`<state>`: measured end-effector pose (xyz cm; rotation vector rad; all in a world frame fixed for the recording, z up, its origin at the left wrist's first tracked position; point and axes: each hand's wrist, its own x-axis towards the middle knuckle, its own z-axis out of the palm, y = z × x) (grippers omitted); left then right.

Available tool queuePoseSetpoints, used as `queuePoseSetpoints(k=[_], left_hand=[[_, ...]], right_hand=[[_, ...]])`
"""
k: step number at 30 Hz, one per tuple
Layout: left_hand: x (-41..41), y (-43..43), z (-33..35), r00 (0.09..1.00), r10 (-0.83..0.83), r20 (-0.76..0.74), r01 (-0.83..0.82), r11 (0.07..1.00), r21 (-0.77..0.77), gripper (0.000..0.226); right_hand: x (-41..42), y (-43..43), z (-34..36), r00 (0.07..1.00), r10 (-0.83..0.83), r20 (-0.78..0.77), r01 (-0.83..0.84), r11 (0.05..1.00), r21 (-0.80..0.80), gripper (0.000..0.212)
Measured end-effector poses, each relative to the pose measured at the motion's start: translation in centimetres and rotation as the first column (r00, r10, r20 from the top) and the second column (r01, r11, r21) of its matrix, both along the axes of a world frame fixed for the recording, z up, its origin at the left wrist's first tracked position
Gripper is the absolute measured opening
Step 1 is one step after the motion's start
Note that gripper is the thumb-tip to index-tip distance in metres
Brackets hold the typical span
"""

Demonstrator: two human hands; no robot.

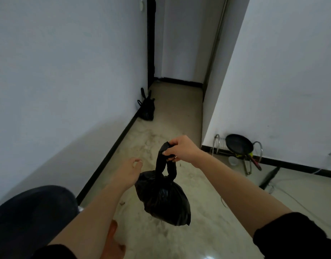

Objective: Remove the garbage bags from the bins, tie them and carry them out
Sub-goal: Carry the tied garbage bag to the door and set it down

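1. Black sleeves (291,236) pushed up both forearms sit lowest and closest to the lens. Beside the left one is a dark rounded shape (30,212), possibly a bin, though too little of it shows to be sure
2. At the grip, the right hand (181,149) has its fingers curled round the twisted handles (165,163) of a black garbage bag (162,199) and carries its whole weight
3. That bag hangs below the hand, clear of the floor (170,113), bulging, with its neck gathered in under the handles; it looks tied
4. Just beside the bag's upper left, the left hand (131,169) is loosely curled and holds nothing; no contact with the plastic can be seen
5. Further out, a second black bag (147,107) stands on the floor against the left wall (67,71), near the dark door frame (150,43), with its handles sticking up
6. Off to the right, a frying pan (239,144) leans in a wire rack (217,144) at the foot of the other wall and plays no part in the job
7. Judged from this, lifting out and tying seem done for both bags in view. Carrying is in hand for one, and the other waits by the door to be picked up, likely by the free left hand. Whether more bins remain cannot be told
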<state>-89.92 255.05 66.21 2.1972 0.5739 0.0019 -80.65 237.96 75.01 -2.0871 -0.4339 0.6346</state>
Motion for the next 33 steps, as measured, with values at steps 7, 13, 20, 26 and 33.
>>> queuePoseSetpoints(k=[7, 13, 20, 26, 33], left_hand=[[17.8, 8.9, 0.0, 1.0, 0.024, -0.003, -0.024, 0.996, 0.082, 0.041], [33.8, 18.4, -1.8, 1.0, -0.018, -0.006, 0.019, 0.993, 0.115, 0.041], [49.6, 27.0, -0.6, 0.997, -0.066, -0.038, 0.07, 0.99, 0.121, 0.041], [61.8, 33.1, -0.2, 1.0, -0.017, -0.012, 0.018, 0.989, 0.148, 0.042], [76.0, 39.0, -3.8, 0.994, 0.106, -0.035, -0.101, 0.986, 0.132, 0.039]], right_hand=[[18.9, 8.6, -0.5, 1.0, -0.014, -0.019, 0.014, 1.0, 0.021, 0.005], [34.8, 17.0, -2.0, 0.997, -0.062, -0.049, 0.064, 0.997, 0.035, 0.02], [50.5, 25.2, -1.9, 0.99, -0.106, -0.098, 0.109, 0.994, 0.028, 0.021], [63.9, 32.7, -2.5, 0.995, -0.072, -0.065, 0.078, 0.993, 0.085, 0.021], [79.7, 41.4, -6.1, 0.988, -0.001, -0.158, 0.021, 0.992, 0.127, 0.021]])
